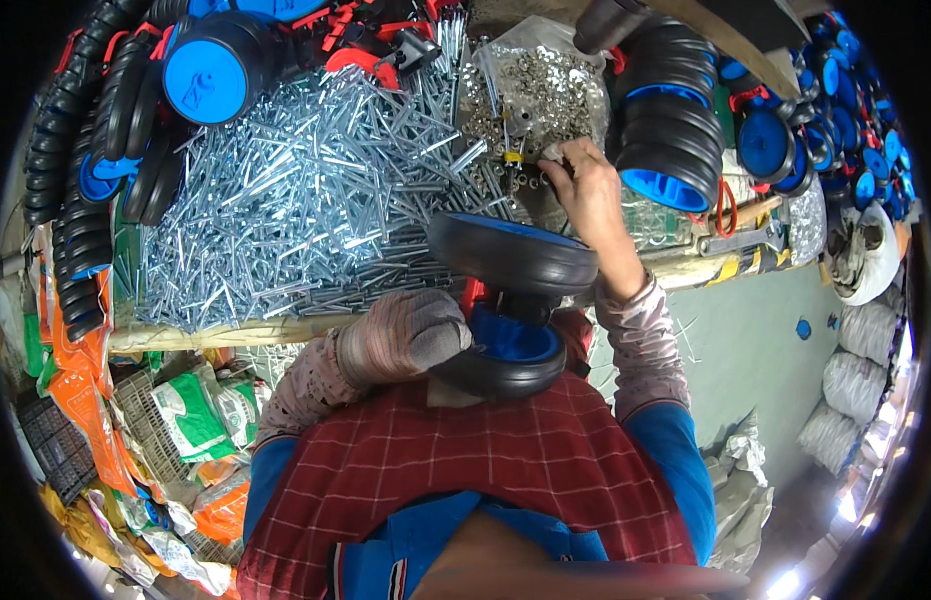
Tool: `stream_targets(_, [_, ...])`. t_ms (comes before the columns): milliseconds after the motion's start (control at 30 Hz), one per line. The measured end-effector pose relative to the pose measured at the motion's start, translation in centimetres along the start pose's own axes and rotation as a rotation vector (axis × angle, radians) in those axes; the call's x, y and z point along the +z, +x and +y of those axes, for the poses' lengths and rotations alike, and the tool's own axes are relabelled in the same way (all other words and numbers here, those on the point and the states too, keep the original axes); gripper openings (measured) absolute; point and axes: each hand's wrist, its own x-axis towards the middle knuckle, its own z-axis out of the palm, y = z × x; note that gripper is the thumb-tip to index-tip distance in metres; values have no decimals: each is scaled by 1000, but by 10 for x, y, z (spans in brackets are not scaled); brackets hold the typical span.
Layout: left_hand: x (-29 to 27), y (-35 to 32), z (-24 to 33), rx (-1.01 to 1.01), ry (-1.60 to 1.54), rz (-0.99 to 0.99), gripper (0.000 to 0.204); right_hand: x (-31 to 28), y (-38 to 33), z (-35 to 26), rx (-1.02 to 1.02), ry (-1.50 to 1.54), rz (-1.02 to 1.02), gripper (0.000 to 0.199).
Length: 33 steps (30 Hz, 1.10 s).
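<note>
Wheel pair: two black wheels with blue hubs, held against the chest.
Left hand: gloved, fingers wrapped on the lower wheel; one-handed hold might slip.
Right hand: fingertips pinching small hardware beside the nut bag; piece could drop into the bolt pile.

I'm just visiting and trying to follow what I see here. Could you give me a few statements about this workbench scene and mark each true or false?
1. The left hand, in a grey glove, grips a black wheel pair with a blue hub. True.
2. The right hand rests in the person's lap. False: it reaches out to the small metal washers in a clear bag.
3. The bench holds a big pile of silvery bolts. True.
4. The stacked wheels have red hubs. False: the hubs are blue.
</note>
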Motion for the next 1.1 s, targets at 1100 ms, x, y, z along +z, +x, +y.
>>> stream_targets(1100, [-51, 159, -85, -865, -498, 134, 49, 30, 22, 26, 652, 1091, 35, 38])
